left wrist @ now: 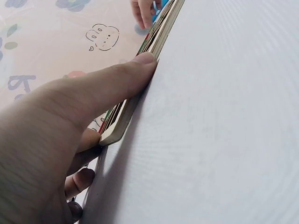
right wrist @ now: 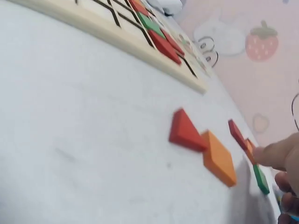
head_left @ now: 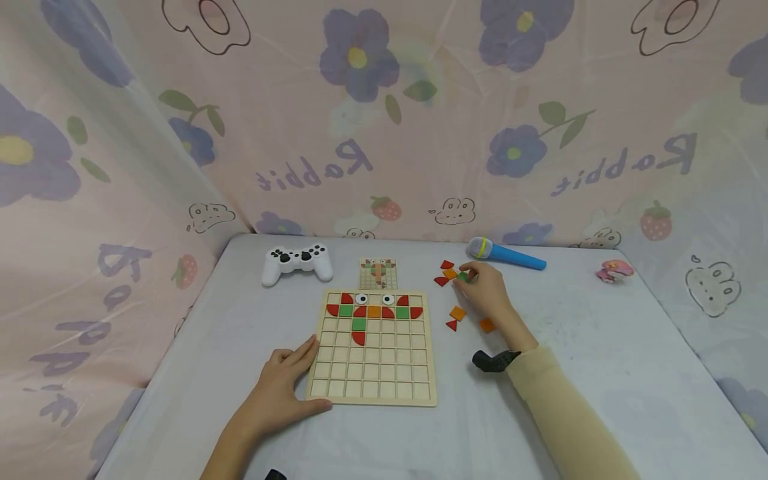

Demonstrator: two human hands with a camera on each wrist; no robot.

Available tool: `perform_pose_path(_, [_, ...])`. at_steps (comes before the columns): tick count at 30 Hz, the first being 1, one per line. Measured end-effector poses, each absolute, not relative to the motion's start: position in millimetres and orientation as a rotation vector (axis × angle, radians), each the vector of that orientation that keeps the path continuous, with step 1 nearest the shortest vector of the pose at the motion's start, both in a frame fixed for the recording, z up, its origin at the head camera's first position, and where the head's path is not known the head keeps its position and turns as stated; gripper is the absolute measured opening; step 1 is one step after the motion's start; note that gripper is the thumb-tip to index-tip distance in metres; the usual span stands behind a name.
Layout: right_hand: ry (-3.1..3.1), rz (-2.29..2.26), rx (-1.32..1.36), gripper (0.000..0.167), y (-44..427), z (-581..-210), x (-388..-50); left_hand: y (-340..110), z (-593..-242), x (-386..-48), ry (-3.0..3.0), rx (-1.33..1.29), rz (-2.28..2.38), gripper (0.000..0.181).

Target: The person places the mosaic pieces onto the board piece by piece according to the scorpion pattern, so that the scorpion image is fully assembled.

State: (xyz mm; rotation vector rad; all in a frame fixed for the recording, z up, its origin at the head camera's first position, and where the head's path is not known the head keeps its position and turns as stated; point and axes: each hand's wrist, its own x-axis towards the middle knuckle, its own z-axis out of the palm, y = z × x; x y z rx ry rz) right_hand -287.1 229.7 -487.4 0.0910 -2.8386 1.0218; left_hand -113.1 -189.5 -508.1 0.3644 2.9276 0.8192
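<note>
A wooden grid board (head_left: 373, 370) lies in the middle of the white table, with red, green and orange pieces and two eye pieces in its upper cells. My left hand (head_left: 277, 387) holds its near left corner, the thumb along the near edge and the fingers at the left side. To the right of the board, my right hand (head_left: 487, 288) has its fingertips at a green piece (right wrist: 260, 179) beside an orange square (head_left: 450, 274). In the right wrist view one fingertip is at that orange piece; whether the fingers pinch anything is unclear.
A small pattern card (head_left: 379, 273) lies behind the board. Loose pieces, including a red triangle (head_left: 452, 326) and an orange square (head_left: 458, 313), lie to the right. A white game controller (head_left: 297, 263), blue toy microphone (head_left: 510, 255) and pink object (head_left: 615, 271) sit farther back.
</note>
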Motion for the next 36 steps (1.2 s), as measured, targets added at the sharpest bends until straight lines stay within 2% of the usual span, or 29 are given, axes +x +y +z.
perform_pose_path(5, [-2.882, 1.065, 0.119, 0.037, 236.4, -493.5, -294.6, -188.9, -507.8, -113.4, 2.923, 0.364, 0.823, 0.112])
perform_pose_path(14, [-2.975, 0.969, 0.354, 0.035, 227.9, -492.7, -296.0, -188.4, -506.4, -113.9, 2.923, 0.366, 0.820, 0.112])
perform_pose_path(19, [-2.966, 0.917, 0.358, 0.032, 221.6, -493.5, -296.8, -188.6, -507.9, -113.9, 2.919, 0.359, 0.827, 0.113])
perform_pose_path(29, [-2.941, 0.871, 0.301, 0.037, 211.5, -498.1, -292.7, -189.5, -507.4, -114.2, 2.917, 0.349, 0.821, 0.113])
perform_pose_path(36, [-2.934, 0.839, 0.353, 0.031, 209.9, -499.4, -293.6, -189.9, -508.7, -113.8, 2.915, 0.353, 0.828, 0.112])
